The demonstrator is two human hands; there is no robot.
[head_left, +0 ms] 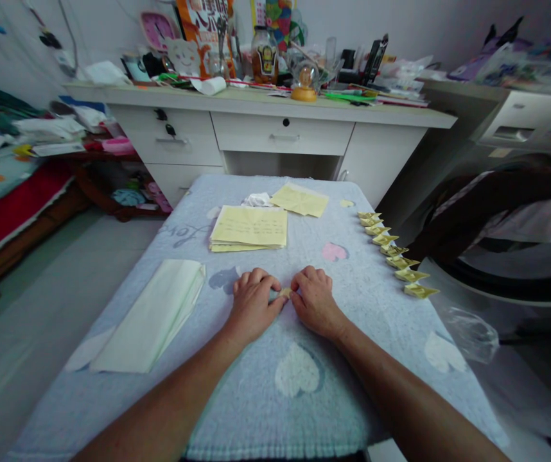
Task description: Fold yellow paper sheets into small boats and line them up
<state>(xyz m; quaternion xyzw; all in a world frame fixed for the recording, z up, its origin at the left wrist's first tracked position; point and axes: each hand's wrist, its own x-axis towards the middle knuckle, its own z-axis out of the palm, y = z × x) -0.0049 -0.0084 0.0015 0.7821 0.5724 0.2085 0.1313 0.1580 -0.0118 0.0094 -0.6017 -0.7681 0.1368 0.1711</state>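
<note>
Between my hands, low over the cloth-covered table [352, 385], is a small folded piece of yellow paper [285, 292], mostly covered by the fingers. My left hand [255, 296] has its fingers closed on the paper's left side. From the right, my right hand [314, 296] pinches the other end with curled fingers. Beyond them lies a stack of yellow paper sheets [249, 226] with handwriting on top. Along the table's right edge stands a row of several folded yellow paper boats [401, 262], their ends pointed.
A folded pale green-white sheet [153, 314] lies on the left. Behind the stack are crumpled white paper [257, 200] and loose yellow sheets [300, 199]. A cluttered white desk [285, 110] stands at the back, a washing machine [521, 128] at right, a bed [15, 186] at left.
</note>
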